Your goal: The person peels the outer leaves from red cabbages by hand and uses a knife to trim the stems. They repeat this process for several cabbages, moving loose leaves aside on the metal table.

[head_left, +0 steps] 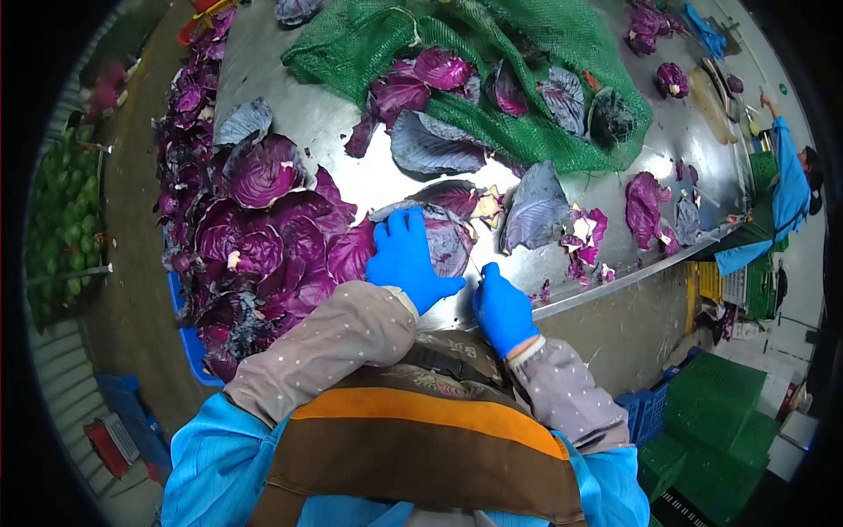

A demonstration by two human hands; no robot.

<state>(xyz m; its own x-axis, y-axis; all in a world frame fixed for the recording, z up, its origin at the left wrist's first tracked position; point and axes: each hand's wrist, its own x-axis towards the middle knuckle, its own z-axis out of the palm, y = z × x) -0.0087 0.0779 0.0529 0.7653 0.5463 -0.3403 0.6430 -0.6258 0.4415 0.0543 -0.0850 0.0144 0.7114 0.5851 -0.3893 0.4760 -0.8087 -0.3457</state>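
My left hand (409, 262), in a blue glove, is spread over a red cabbage (450, 246) and steadies it on the metal table near its front edge. To the right, my gloved right hand (502, 309) is closed round the handle of a knife (475, 263); only a thin bit of its blade shows, pointing at the cabbage. Just behind the cabbage lies a pale cut stem (488, 207). A loose dark outer leaf (534, 209) rests to the right of that, beside a trimmed stem piece with purple leaf scraps (583, 235).
Purple cabbage leaves (263, 237) are heaped at the left, over a blue crate (195, 351). A green mesh bag (562, 140) lies across the back of the metal table (272, 66). Another person in blue (788, 180) stands at far right. Green crates (716, 395) are stacked at lower right.
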